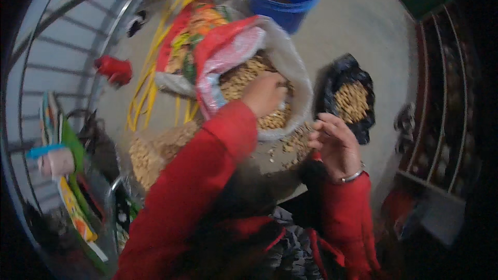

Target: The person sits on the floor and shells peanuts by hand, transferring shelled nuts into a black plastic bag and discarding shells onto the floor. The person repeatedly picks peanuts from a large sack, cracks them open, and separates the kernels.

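Note:
My left hand (264, 92) reaches into an open red-and-white woven sack (296, 83) of unshelled peanuts (244, 72). Its fingers curl down among them, blurred, and what they hold is hidden. My right hand (334, 145) hovers just right of the sack with loosely bent, parted fingers and nothing visible in them. A black plastic bag (363, 129) holding peanuts lies beyond it. Loose peanuts (295, 142) are scattered on the floor below the sack, and another pile or bag of peanuts (153, 155) is by my left forearm.
A blue bucket (280, 15) and a colourful sack (181, 46) stand behind. Yellow strapping (150, 93), a red object (116, 70) and metal railing (46, 62) are at left, with packets (78, 212). A dark rack (430, 98) lines the right side.

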Motion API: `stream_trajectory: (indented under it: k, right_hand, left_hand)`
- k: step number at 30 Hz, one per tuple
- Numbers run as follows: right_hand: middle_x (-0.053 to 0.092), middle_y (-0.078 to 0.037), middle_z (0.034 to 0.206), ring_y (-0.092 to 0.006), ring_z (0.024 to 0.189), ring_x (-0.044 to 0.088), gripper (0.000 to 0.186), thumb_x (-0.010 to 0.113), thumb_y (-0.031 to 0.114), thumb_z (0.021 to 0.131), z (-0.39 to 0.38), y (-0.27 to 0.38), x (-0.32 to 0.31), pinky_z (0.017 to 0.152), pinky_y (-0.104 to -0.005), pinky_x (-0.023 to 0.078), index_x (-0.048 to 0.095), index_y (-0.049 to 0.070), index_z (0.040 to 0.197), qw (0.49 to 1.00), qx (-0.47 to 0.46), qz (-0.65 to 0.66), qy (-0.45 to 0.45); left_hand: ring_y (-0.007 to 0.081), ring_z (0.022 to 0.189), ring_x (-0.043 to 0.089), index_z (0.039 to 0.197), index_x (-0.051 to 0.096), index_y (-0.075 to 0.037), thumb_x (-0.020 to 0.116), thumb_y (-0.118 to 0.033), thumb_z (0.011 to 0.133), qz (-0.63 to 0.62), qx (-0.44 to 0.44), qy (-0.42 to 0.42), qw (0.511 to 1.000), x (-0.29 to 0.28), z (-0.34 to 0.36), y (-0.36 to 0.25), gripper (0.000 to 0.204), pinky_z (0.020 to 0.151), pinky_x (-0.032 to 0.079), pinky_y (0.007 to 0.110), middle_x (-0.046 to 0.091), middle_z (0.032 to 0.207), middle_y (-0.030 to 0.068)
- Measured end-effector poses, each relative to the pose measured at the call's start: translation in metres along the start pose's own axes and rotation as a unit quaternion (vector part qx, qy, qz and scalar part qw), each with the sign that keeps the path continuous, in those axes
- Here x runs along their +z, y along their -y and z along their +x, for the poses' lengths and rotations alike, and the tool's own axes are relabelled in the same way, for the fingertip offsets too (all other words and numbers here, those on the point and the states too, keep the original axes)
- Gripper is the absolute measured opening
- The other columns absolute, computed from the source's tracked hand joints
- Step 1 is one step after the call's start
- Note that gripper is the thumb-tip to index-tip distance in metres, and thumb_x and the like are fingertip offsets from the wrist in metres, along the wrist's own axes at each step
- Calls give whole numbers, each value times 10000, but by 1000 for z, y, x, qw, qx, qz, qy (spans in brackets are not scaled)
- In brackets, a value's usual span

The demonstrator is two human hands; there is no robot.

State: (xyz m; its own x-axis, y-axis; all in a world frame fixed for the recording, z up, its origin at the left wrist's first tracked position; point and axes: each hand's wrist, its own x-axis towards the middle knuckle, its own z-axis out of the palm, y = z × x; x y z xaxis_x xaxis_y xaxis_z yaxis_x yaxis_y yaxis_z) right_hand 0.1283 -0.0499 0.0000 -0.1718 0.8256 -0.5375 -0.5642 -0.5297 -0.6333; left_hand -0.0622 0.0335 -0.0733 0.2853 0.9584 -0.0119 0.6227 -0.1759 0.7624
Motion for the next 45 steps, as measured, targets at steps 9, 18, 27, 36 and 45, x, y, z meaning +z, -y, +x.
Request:
stream_trajectory:
  k: [9, 18, 27, 36, 45]
  right_hand:
    - [561, -50, 829, -168, 748, 537, 235, 504, 188, 793, 13, -23, 1, 654, -290, 462, 507, 43, 978, 998, -7, -56, 19]
    - [562, -35, 826, -166, 736, 533, 224, 519, 217, 788, 17, -39, -19, 656, -292, 454, 523, 56, 943, 997, 1, -80, 9]
    - [556, -45, 815, -171, 723, 537, 231, 522, 215, 777, 12, -43, -18, 645, -303, 462, 502, 64, 950, 995, 0, -103, 12]
    - [545, -53, 829, -165, 726, 532, 181, 480, 178, 797, 5, -36, -25, 634, -289, 464, 486, 61, 935, 994, -3, -105, 24]
    - [541, -54, 827, -167, 727, 530, 180, 472, 159, 799, -1, -34, -16, 643, -291, 452, 477, 60, 950, 994, -9, -104, 22]
  left_hand:
    - [219, 845, 549, 922, 566, -33, 587, -88, 715, 21, 48, -309, 950, -146, -117, -50, 216, 765, 418, 297, 568, 865, 109]
    - [364, 985, 477, 1226, 326, -45, 627, -441, 654, 395, -503, -341, 689, -289, -407, 39, 758, 820, 395, 406, 469, 1076, 242]
    - [396, 970, 490, 1264, 240, -43, 566, -441, 638, 286, -618, -344, 647, -285, -423, 98, 811, 848, 386, 426, 483, 1074, 258]
    - [386, 948, 509, 1227, 285, -46, 576, -436, 636, 320, -636, -378, 592, -285, -409, 94, 765, 824, 399, 435, 534, 1016, 233]
    - [322, 1001, 479, 1189, 381, -102, 599, -343, 675, 372, -527, -432, 630, -268, -392, 72, 608, 839, 374, 426, 495, 1073, 189]
